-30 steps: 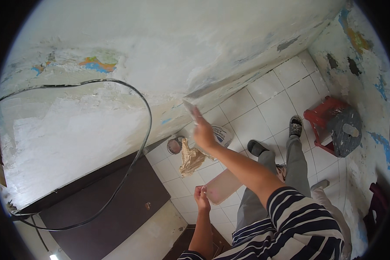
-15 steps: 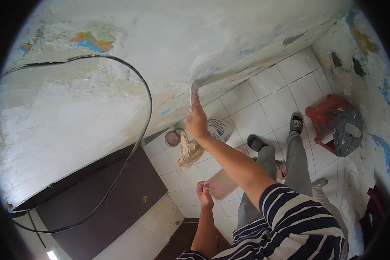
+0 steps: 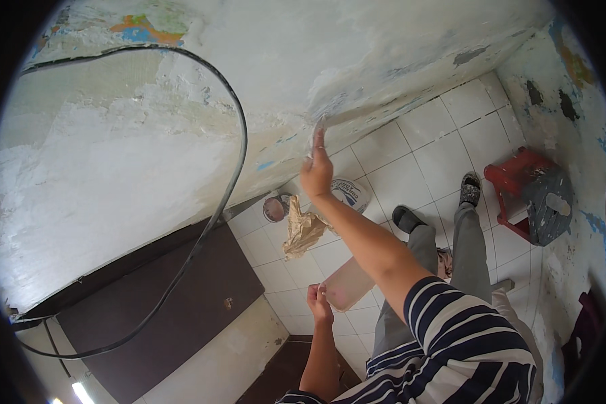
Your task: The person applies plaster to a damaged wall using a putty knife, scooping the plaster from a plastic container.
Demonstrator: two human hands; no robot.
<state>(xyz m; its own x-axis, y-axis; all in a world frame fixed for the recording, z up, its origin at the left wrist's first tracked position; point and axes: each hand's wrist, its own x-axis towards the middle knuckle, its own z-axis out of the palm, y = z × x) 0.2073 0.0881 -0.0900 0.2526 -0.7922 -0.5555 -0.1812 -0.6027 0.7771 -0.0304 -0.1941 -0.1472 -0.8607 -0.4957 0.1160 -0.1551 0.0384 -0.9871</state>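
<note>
The right hand (image 3: 318, 174) is closed around a thin, pale scraper (image 3: 321, 122), a finger laid along it, at the far wall (image 3: 269, 81); blur hides whether its edge touches. The scraper looks light and slightly springy – a firm hold close behind the blade should steady it. Nearer and to the left, the left hand (image 3: 320, 303) clasps the left edge of a pinkish board (image 3: 350, 286) above the tiled floor (image 3: 431, 168). The board seems light and stiff, probably slippery if smeared – best held by its rim.
</note>
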